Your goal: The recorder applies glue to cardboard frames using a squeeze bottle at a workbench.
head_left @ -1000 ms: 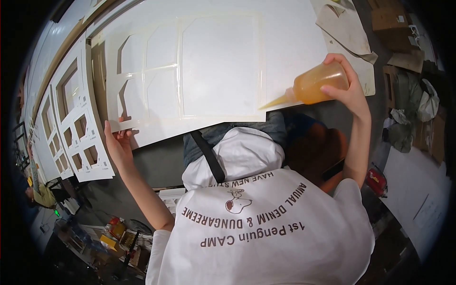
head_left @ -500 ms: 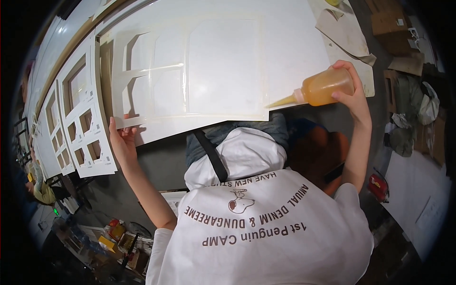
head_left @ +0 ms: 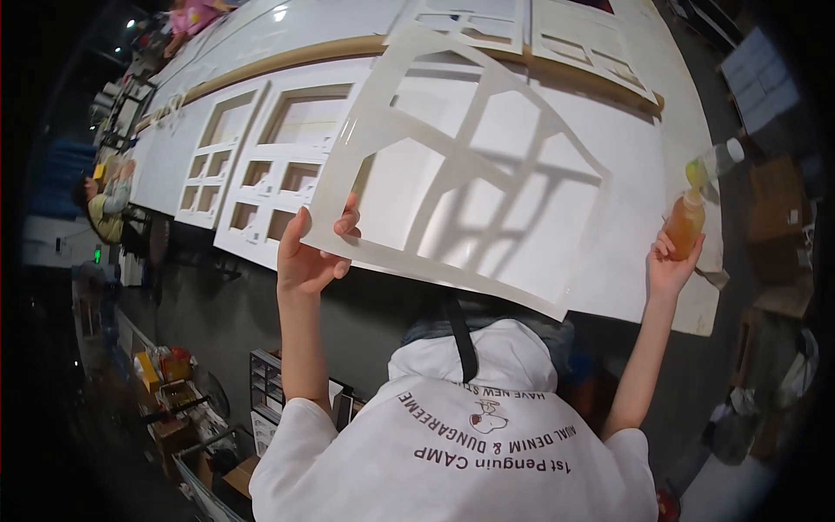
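Gripping a white cut-out sheet (head_left: 457, 158) in the left hand (head_left: 317, 248) and an amber squeeze bottle (head_left: 686, 230) in the right hand (head_left: 672, 268).
Holding the sheet tilted over the white table (head_left: 639, 217), pinched at its near-left corner between thumb and fingers, near edge slanting toward the lower right, shadow cast beneath. Holding the bottle at the table's right end, fingers closed around its lower body, long axis running away from the wearer, nozzle outward, near a clear white-capped bottle (head_left: 713, 163); hard to say whether touching it.
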Motion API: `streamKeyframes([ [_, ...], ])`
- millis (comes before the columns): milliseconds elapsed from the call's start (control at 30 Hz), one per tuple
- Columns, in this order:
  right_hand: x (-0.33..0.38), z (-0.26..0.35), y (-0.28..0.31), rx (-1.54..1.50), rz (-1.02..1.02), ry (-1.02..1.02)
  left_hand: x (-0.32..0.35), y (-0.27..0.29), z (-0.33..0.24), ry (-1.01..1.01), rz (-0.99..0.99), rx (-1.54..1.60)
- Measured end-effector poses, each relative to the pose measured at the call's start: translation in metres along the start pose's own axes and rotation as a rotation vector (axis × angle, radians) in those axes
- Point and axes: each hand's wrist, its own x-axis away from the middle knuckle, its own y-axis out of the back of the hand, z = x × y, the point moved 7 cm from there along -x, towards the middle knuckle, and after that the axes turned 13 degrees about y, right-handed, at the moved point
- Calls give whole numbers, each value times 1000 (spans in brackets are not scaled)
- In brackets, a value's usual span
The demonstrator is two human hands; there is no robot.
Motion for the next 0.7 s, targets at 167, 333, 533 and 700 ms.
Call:
streamKeyframes([
  [167, -11, -19, 2, -11, -12, 14, 16, -47, -40, -155, 164, -271],
  [333, -13, -16, 4, -116, 29, 24, 21, -100, -89, -246, 320, -94],
  [533, -15, -18, 11, -110, 60, 7, -1, -137, -144, -283, 567, -90],
  [700, -12, -17, 12, -116, 66, 0, -12, -149, -175, -319, 517, -74],
])
